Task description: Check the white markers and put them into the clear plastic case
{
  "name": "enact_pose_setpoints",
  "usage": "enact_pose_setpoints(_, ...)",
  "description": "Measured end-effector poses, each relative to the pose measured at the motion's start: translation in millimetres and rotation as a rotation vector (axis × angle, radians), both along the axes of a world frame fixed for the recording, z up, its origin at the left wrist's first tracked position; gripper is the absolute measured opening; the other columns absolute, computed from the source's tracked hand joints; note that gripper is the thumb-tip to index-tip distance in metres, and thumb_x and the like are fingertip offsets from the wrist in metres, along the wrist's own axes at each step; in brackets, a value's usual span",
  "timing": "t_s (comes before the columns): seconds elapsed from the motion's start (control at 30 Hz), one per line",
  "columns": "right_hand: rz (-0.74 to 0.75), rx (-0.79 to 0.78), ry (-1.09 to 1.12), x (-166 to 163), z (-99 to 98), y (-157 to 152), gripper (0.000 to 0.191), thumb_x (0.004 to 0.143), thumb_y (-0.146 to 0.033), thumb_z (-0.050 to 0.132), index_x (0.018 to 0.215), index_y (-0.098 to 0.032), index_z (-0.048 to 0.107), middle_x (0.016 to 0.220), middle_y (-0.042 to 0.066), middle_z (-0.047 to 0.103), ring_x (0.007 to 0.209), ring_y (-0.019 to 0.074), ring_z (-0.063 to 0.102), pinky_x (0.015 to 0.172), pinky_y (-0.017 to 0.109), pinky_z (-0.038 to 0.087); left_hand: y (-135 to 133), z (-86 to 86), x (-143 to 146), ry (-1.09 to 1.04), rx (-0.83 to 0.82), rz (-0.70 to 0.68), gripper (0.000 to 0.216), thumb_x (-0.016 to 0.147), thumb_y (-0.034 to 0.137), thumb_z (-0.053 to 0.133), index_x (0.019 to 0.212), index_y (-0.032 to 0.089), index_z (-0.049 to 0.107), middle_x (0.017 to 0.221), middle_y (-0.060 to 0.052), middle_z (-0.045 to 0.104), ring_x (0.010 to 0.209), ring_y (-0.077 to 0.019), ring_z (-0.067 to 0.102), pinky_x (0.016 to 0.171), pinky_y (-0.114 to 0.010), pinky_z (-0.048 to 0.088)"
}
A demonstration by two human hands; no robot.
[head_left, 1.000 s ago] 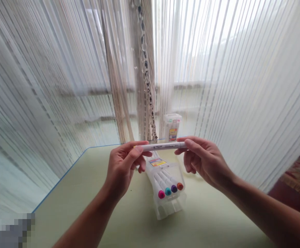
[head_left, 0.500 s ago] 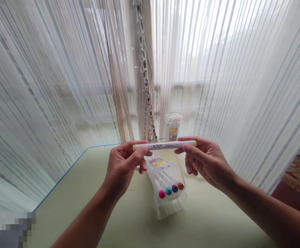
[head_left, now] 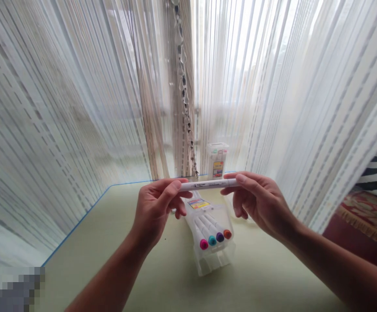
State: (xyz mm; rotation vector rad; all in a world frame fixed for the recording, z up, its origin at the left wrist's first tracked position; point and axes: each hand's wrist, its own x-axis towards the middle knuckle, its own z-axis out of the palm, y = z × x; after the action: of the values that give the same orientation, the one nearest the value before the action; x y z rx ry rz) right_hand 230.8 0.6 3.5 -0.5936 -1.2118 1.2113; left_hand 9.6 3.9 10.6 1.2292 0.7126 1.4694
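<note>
Marker (head_left: 207,185), a slim white plastic barrel, held level above the pale green table (head_left: 110,242), its ends pinched between thumb and fingers of the left hand (head_left: 156,212) and right hand (head_left: 259,203). Below lies a clear plastic case (head_left: 212,242) holding four round-capped markers; inspection seems underway, and uncapping would need a firm pull.

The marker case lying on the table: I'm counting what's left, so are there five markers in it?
No, the clear case shows four coloured caps: pink, teal, purple and orange; another marker is held above it.
</note>
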Motion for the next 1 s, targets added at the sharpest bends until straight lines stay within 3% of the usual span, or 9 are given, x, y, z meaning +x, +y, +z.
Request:
enact_pose_setpoints(0.53,0.049,0.007,0.019,4.8,3.6,-5.9,0.024,0.079,-0.023,0.071,0.099,-0.015,0.080,0.081,0.013,0.080,0.035,0.0148,0.062,0.028,0.020,0.040,-3.6,4.5,-4.5,-0.076,0.042,-0.110,0.026,0.068,0.021,0.071,0.090,0.011,0.080,0.070,-0.010,0.077,0.039,-0.0125,0.058,0.038,-0.022,0.042)
enact_pose_setpoints(1.0,-0.007,0.011,-0.012,0.8,-0.6,-0.7,0.026,0.087,-0.035,0.067,0.096,-0.012,0.079,0.076,0.013,0.079,0.037,0.0156,0.062,0.032,0.023,0.040,0.1,1.6,-3.1,-0.032,-0.030,-0.019,0.026,0.076,0.029,0.070,0.087,0.007,0.077,0.065,-0.011,0.075,0.039,-0.0137,0.059,0.038,-0.022,0.040)
